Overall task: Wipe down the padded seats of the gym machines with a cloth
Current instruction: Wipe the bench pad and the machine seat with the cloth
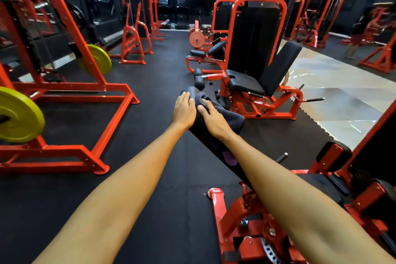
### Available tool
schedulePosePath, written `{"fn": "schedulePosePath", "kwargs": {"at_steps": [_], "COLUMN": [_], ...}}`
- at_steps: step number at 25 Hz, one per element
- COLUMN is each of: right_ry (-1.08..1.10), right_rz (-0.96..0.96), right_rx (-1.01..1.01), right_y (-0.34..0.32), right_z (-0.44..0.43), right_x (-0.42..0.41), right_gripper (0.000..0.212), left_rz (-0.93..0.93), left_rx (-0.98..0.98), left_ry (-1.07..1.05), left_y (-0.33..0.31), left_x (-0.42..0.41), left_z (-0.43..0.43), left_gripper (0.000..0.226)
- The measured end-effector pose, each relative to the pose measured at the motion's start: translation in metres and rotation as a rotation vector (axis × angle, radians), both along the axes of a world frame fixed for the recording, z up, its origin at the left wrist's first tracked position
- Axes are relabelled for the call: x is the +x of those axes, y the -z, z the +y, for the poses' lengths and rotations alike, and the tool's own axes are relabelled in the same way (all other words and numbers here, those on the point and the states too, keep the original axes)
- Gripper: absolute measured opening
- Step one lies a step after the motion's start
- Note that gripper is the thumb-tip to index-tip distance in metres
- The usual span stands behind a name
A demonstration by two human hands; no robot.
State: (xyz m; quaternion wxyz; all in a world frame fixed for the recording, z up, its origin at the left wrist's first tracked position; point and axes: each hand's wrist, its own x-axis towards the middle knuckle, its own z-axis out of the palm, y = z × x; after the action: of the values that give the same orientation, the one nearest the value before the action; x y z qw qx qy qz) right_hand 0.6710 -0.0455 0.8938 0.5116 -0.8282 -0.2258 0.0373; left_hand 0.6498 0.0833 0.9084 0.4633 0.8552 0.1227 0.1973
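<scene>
Black rubber floor [150, 178] throughout, with a pale tiled strip [334, 88] far right. Dim hall, lit by ceiling strip lights.

Red rack frame [70, 92] on the left, carrying two yellow plates [19, 113], one near and one farther back. A leg machine [257, 83] with a black seat and backrest stands far centre-right, apart from you.

Near right: red machine base [242, 221]. A long black pad [205, 139] rises from it, running away from you toward centre frame.

Your dark grey cloth [227, 118] is draped over the far end of that pad, hanging off its right side.

Your left hand [184, 109] is at the pad's far tip, fingers curled over the end and gripping it, just left of the cloth.

Your right hand [211, 120] lies palm-down on the cloth, fingers fairly straight, pressing it onto the pad. The two hands are nearly touching.
</scene>
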Motion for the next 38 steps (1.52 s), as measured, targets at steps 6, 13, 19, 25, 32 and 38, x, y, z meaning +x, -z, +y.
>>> {"fn": "schedulePosePath", "kwargs": {"at_steps": [6, 13, 19, 25, 32, 38], "right_ry": [-0.043, -0.094, -0.324, -0.153, -0.406, -0.169], "right_rz": [0.031, 0.155, -0.026, 0.083, -0.114, -0.02], "right_rx": [0.057, 0.223, 0.206, 0.04, 0.264, -0.097], "right_y": [0.022, 0.01, 0.045, 0.01, 0.04, 0.026], "right_z": [0.03, 0.047, -0.006, 0.037, 0.005, 0.054], "right_x": [0.087, 0.113, 0.048, 0.132, 0.072, 0.175], "right_gripper": [0.021, 0.019, 0.05, 0.043, 0.044, 0.086], "left_rz": [-0.073, -0.102, -0.073, -0.01, -0.006, -0.002], "left_rx": [-0.002, -0.024, 0.0, 0.054, 0.096, 0.033], "left_ry": [-0.068, -0.098, -0.134, -0.164, -0.203, -0.226], "left_y": [0.019, 0.026, 0.028, 0.023, 0.023, 0.025], "left_x": [0.018, 0.026, 0.026, 0.025, 0.023, 0.027], "left_z": [-0.001, 0.002, 0.005, -0.001, -0.001, -0.001], "left_gripper": [0.051, 0.05, 0.059, 0.059, 0.058, 0.066]}}
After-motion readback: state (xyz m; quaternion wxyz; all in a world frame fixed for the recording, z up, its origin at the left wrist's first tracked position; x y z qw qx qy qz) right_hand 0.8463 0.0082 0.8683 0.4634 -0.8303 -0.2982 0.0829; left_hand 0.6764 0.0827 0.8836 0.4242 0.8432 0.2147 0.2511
